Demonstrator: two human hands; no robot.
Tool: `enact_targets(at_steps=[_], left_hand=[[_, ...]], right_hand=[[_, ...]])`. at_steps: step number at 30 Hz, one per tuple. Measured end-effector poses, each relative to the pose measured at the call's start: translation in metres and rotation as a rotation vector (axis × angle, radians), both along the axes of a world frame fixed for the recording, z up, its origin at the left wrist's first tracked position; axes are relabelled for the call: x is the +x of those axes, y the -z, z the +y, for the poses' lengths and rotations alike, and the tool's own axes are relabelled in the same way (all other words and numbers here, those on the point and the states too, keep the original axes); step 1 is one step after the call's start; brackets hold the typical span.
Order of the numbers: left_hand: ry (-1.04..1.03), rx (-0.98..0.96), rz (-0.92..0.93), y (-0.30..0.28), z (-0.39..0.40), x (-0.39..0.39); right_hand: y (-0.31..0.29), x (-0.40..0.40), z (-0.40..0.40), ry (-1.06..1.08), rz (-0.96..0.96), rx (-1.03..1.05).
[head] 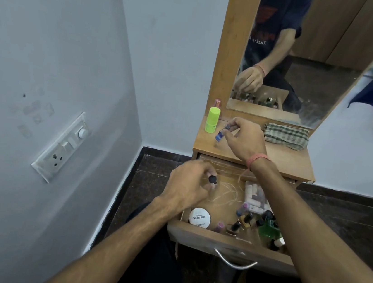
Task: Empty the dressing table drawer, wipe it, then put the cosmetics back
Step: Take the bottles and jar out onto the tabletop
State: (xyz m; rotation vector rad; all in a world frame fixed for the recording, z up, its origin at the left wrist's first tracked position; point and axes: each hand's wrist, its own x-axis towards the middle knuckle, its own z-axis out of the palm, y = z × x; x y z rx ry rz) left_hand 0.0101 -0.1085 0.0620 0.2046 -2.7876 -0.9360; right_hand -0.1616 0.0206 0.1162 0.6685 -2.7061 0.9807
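Observation:
The wooden drawer (227, 241) of the dressing table stands pulled open. Inside lie a white round nail-polish tub (199, 217), several small nail polish bottles (245, 218), a green bottle (268, 231) and a pale packet of sticks (256, 195). My left hand (187, 184) hovers over the drawer's left side, pinching a small bottle with a black cap (282, 189). My right hand (245, 137) is above the tabletop (280, 158), holding a small blue nail polish bottle (220, 135) by its cap.
On the tabletop stand a lime green tube (212, 120) and a pink bottle (217, 103) behind it, with a folded checked cloth (285, 136) at the right. A mirror (298, 56) rises behind. A wall with a switch panel (61, 148) is at the left.

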Motion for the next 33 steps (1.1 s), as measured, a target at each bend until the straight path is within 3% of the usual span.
enact_targets(at_steps=[6, 14, 33], left_hand=[[-0.085, 0.017, 0.111, -0.021, -0.024, -0.027], [-0.164, 0.034, 0.155, -0.051, -0.050, -0.074], [-0.121, -0.004, 0.030, -0.047, -0.064, -0.129]], right_hand=[[0.004, -0.009, -0.008, 0.013, -0.014, 0.004], [0.013, -0.018, -0.020, -0.006, -0.067, -0.142], [0.017, -0.015, -0.020, -0.029, -0.104, -0.147]])
